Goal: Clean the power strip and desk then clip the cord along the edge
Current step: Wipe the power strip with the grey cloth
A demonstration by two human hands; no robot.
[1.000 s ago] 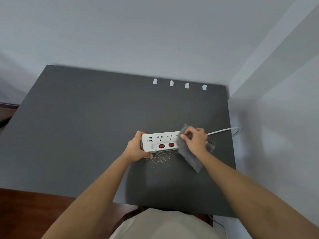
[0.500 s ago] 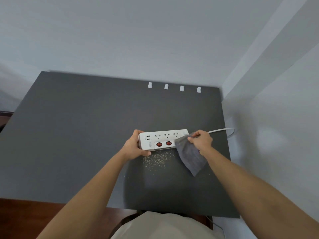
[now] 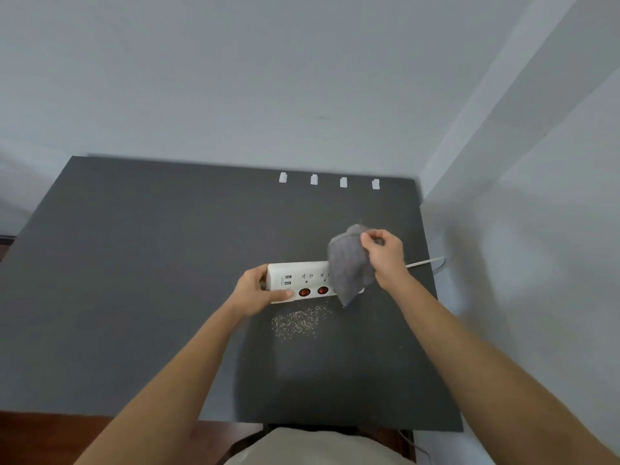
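Observation:
A white power strip (image 3: 303,281) with two red switches lies on the dark grey desk (image 3: 134,280). My left hand (image 3: 253,292) grips its left end. My right hand (image 3: 384,255) holds a grey cloth (image 3: 349,263) bunched up above the strip's right end, and the cloth hides that end. The white cord (image 3: 424,262) runs off to the right over the desk edge. A patch of light crumbs (image 3: 298,322) lies on the desk just in front of the strip. Several white cord clips (image 3: 328,180) sit in a row along the far edge.
A pale wall stands behind the desk and another close on the right. Brown floor (image 3: 50,434) shows below the near-left desk edge. A dark cable (image 3: 411,443) hangs by the near-right corner.
My right hand has lifted the cloth off the strip and raised it up and back, bunching it. My left hand keeps its hold on the strip's left end.

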